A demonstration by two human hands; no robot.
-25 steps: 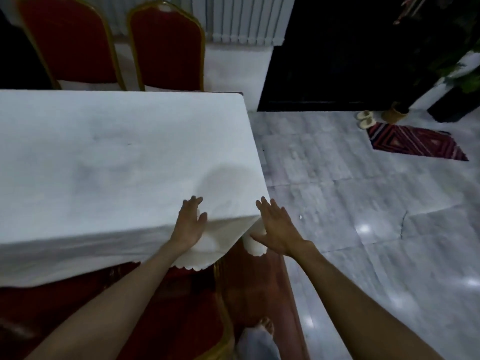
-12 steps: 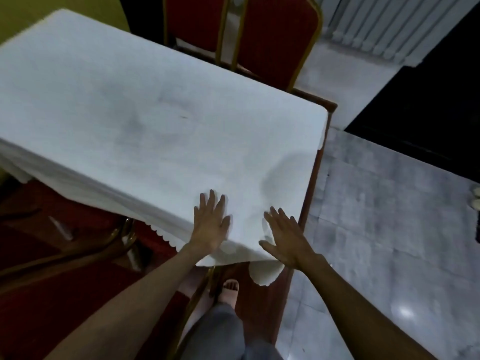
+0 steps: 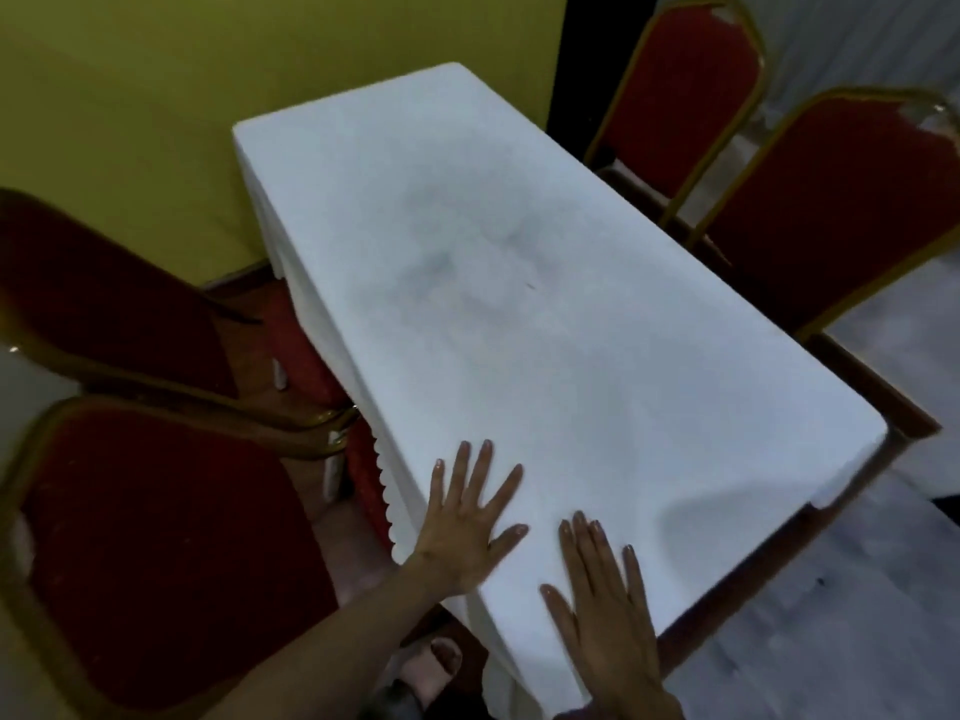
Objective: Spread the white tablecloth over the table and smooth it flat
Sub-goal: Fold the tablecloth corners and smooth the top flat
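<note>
The white tablecloth (image 3: pixel 519 314) covers the long table and lies mostly flat, with a faint grey smudge near its middle. Its scalloped hem hangs down the left side. Along the near right side the brown wooden table edge (image 3: pixel 857 491) shows beyond the cloth. My left hand (image 3: pixel 465 522) rests flat on the cloth near the near left corner, fingers spread and straight. My right hand (image 3: pixel 605 610) lies flat, palm down, on the near corner where the cloth folds over the edge.
Two red chairs with gold frames (image 3: pixel 156 537) stand close on the left. Two more (image 3: pixel 841 210) stand on the far right side. A yellow wall (image 3: pixel 156 96) runs behind the table's far end. Grey tiled floor (image 3: pixel 857 615) lies on the right. My sandalled foot (image 3: pixel 436 667) shows below.
The view has swung left around the table's corner, so the table now runs away from me lengthwise. Both hands stayed flat on the cloth near the same corner.
</note>
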